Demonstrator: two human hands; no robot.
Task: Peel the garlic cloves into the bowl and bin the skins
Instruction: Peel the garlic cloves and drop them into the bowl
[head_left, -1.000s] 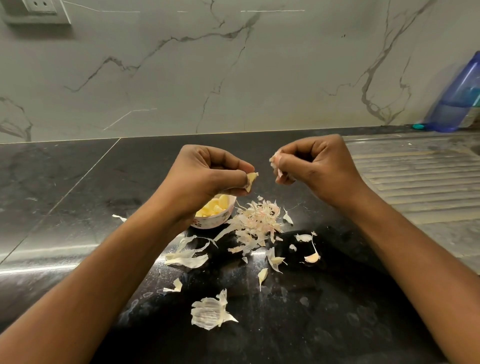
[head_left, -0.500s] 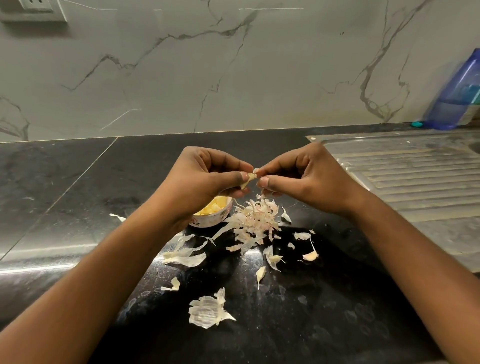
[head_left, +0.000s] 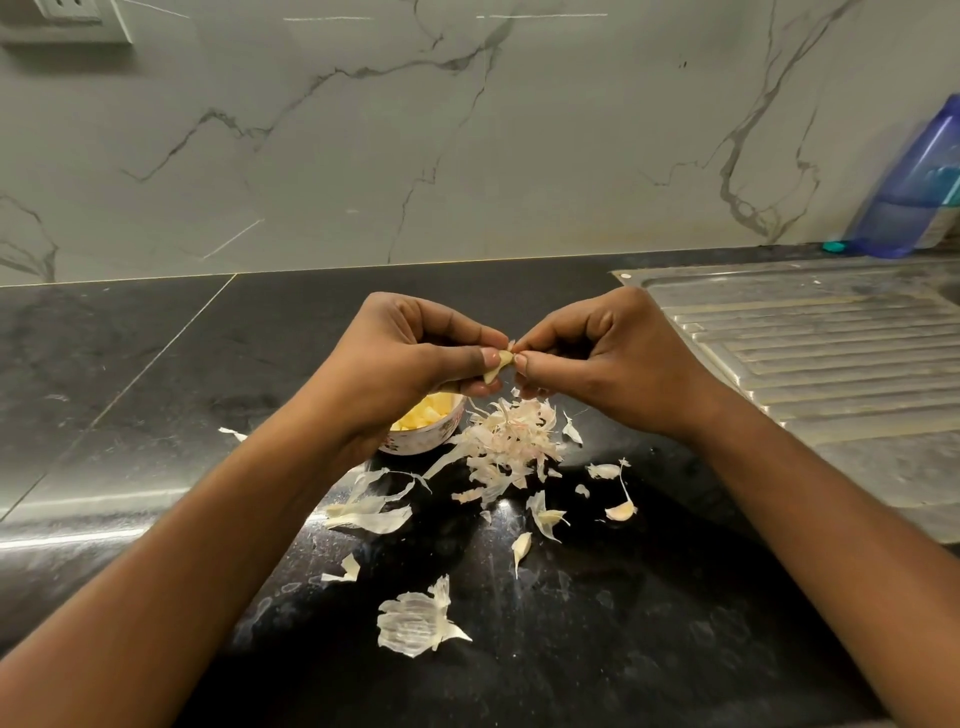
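Observation:
My left hand (head_left: 410, 353) pinches a pale garlic clove (head_left: 497, 365) between thumb and fingers, above the counter. My right hand (head_left: 597, 358) meets it from the right, its thumb and forefinger pinching the clove's skin at the tip. Just below my left hand stands a small patterned bowl (head_left: 431, 436) with yellow peeled cloves, partly hidden by my wrist. A heap of pinkish skins (head_left: 511, 441) lies right of the bowl. More skins (head_left: 415, 621) are scattered toward me, and a small unpeeled clove (head_left: 621, 512) lies to the right.
The black stone counter (head_left: 130, 395) meets a marble wall behind. A steel sink drainboard (head_left: 821, 358) fills the right side. A blue bottle (head_left: 914, 192) stands at the far right by the wall. A wall socket (head_left: 72, 15) sits top left.
My right hand, which held a bit of skin apart from the clove a second ago, has come back left and now pinches the clove's tip. My left hand stayed nearly still.

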